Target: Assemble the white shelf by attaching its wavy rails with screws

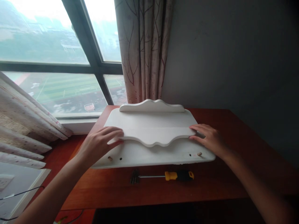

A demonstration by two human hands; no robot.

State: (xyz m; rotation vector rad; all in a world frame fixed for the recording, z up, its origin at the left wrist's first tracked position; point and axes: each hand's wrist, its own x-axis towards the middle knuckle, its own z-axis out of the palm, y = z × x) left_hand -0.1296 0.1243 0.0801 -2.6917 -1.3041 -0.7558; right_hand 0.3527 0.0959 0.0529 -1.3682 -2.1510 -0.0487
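My left hand (102, 141) pinches the left end of a white wooden panel with a wavy edge (155, 136), thumb below and fingers above. At the panel's other end, my right hand (207, 137) grips it the same way. The panel is held over a white board (151, 156) with rounded corners, its wavy edge towards me. A similar wavy piece (151, 107) stands along the board's far edge. Near the board's front corners, a wooden dowel (110, 158) sticks up on the left and another dowel (199, 154) on the right, each beside a small dark hole.
On the reddish wooden table (238, 149), a yellow and black screwdriver (178, 175) lies in front of the board. Several long screws (135, 176) lie at its tip. A window (70, 87) and curtains (146, 49) rise behind. A wall socket (6, 182) and cable are at lower left.
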